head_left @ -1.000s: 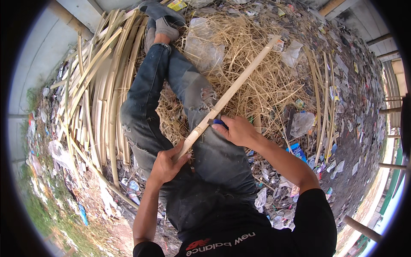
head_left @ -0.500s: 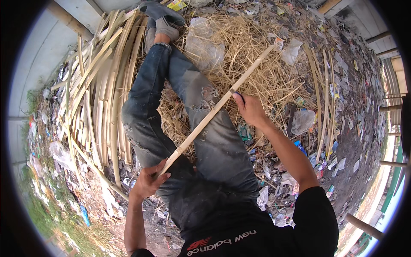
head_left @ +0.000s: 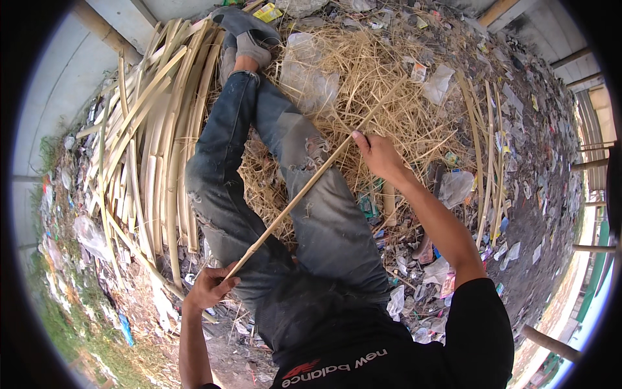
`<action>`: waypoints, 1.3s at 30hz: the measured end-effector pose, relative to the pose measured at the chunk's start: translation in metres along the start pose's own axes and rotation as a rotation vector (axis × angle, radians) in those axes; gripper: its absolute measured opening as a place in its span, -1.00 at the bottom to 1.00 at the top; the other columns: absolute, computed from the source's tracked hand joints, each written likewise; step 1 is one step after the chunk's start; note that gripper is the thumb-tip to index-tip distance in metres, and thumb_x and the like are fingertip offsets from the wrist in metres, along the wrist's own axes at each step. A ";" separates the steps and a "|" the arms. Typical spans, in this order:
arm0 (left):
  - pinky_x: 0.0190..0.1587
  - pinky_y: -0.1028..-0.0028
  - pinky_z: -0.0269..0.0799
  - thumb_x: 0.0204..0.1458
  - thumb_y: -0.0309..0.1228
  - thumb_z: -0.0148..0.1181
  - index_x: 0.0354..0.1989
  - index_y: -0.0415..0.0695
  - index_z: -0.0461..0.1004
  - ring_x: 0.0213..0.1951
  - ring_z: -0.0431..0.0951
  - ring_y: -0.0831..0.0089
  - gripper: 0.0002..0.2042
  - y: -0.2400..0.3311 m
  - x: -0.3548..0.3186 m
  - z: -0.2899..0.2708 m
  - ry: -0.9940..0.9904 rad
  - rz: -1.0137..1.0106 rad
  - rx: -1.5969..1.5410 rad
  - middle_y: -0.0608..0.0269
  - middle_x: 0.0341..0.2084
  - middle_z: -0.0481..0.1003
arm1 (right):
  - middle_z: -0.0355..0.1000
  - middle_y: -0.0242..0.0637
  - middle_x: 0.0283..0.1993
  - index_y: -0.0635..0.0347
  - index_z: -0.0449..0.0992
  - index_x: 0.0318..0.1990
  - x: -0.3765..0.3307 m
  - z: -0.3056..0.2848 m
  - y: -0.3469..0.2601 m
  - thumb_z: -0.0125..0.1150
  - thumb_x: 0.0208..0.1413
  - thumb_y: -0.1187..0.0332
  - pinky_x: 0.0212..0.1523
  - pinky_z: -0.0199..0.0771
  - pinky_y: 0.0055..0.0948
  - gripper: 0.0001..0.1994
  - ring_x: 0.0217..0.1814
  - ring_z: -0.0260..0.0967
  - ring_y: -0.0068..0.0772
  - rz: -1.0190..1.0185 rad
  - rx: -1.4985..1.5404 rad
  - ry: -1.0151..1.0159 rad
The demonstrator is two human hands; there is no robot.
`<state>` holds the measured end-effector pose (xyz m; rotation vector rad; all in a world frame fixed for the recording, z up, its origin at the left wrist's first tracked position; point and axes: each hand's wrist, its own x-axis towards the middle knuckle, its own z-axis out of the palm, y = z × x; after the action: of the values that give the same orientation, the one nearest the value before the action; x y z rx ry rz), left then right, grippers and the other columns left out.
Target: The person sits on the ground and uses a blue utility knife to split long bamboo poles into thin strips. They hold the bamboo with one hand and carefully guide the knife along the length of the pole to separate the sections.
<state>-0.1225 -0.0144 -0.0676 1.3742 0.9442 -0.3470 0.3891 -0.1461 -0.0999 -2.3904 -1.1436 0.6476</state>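
A long, thin bamboo strip [head_left: 291, 205] slants over my thighs, from near my left hip up to the straw. My left hand [head_left: 210, 288] is closed round its lower end, thumb on top. Farther up, my right hand [head_left: 381, 155] has its thumb and fingers pinched at the strip. A small dark blade that showed at these fingers earlier is hidden now. The strip's narrow edge appears turned upward, and its far end lies over a heap of pale shavings [head_left: 369, 84]. My crossed, outstretched legs in torn jeans [head_left: 330, 214] are under the strip.
A stack of split bamboo strips [head_left: 155, 149] lies left of my legs. More thin strips [head_left: 483, 142] lie on the right. Plastic scraps [head_left: 457, 188] and other litter cover the ground. A pale wall [head_left: 65, 97] rises at the far left, and wooden posts [head_left: 551, 342] stand at the right.
The bamboo strip has turned from its broad face to its narrow edge. My left hand has shifted slightly left and nearer me. The dark blade by my right hand has gone out of sight.
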 end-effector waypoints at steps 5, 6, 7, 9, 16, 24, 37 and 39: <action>-0.33 0.62 0.45 0.14 -0.48 0.38 0.09 -0.33 0.62 -0.41 0.46 0.75 -0.65 0.002 -0.015 0.006 0.157 0.059 0.050 0.36 -0.44 0.65 | 0.50 0.13 -0.54 0.34 0.59 -0.34 -0.063 0.033 -0.042 -0.03 0.40 -0.19 -0.32 0.54 0.09 -0.35 -0.41 0.54 0.28 -0.377 -0.113 -0.219; -0.26 0.62 0.48 0.11 -0.52 0.39 0.11 -0.33 0.61 -0.35 0.50 0.73 -0.64 0.003 -0.021 0.000 0.146 -0.002 0.094 0.31 -0.39 0.68 | 0.50 0.12 -0.55 0.32 0.58 -0.36 -0.051 0.031 -0.032 -0.02 0.39 -0.21 -0.33 0.54 0.08 -0.34 -0.43 0.53 0.30 -0.313 -0.120 -0.195; -0.19 0.61 0.52 0.08 -0.55 0.40 0.12 -0.32 0.61 -0.29 0.54 0.71 -0.61 0.004 -0.027 -0.006 0.130 -0.061 0.141 0.27 -0.34 0.70 | 0.49 0.09 -0.57 0.32 0.59 -0.32 -0.033 0.025 -0.020 -0.08 0.42 -0.20 -0.34 0.55 0.06 -0.34 -0.44 0.53 0.25 -0.216 -0.123 -0.103; -0.23 0.60 0.51 0.05 -0.55 0.42 0.12 -0.27 0.62 -0.33 0.54 0.71 -0.59 -0.008 -0.038 -0.014 0.145 -0.062 0.134 0.28 -0.38 0.70 | 0.46 0.07 -0.60 0.34 0.58 -0.42 0.012 -0.002 0.020 -0.20 0.46 -0.20 -0.36 0.51 0.03 -0.27 -0.45 0.53 0.16 -0.050 -0.030 0.067; -0.49 0.54 0.33 0.03 -0.46 0.46 0.13 -0.19 0.63 -0.53 0.42 0.74 -0.56 -0.021 -0.037 -0.022 0.196 -0.030 0.260 0.36 -0.62 0.56 | 0.45 0.03 -0.61 0.34 0.57 -0.43 -0.010 0.014 0.005 -0.22 0.45 -0.24 -0.39 0.50 0.03 -0.24 -0.51 0.49 0.17 -0.133 -0.084 0.017; -0.50 0.51 0.28 -0.07 -0.49 0.53 -0.10 -0.22 0.73 -0.58 0.37 0.69 -0.69 -0.073 -0.059 -0.059 0.184 0.016 0.362 0.40 -0.67 0.51 | 0.48 0.11 -0.55 0.39 0.56 -0.51 0.067 -0.064 0.109 -0.32 0.46 -0.27 -0.19 0.46 0.11 -0.15 -0.40 0.48 0.21 0.349 0.014 0.301; 0.27 -0.09 0.30 -0.32 -0.25 0.62 0.49 -0.14 0.23 0.26 0.32 -0.20 0.06 -0.009 -0.049 -0.029 0.602 0.323 0.956 -0.21 0.26 0.28 | 0.05 -0.63 -0.67 0.09 0.40 -0.31 0.042 -0.002 0.044 0.36 0.25 0.01 -0.69 -0.02 -0.48 -0.63 -0.72 0.00 -0.71 0.313 1.125 0.141; 0.25 -0.09 0.31 -0.21 -0.17 0.57 0.49 -0.12 0.22 0.24 0.35 -0.19 0.00 0.026 -0.028 -0.003 0.765 0.586 0.918 -0.24 0.26 0.28 | 0.02 -0.64 -0.67 0.04 0.29 -0.28 0.037 0.008 0.034 0.36 0.25 0.04 -0.73 -0.09 -0.57 -0.62 -0.74 -0.04 -0.75 0.316 1.197 0.186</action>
<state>-0.1223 -0.0141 -0.0295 2.6550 0.9508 0.2755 0.4261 -0.1353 -0.1332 -1.5028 -0.1309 0.8503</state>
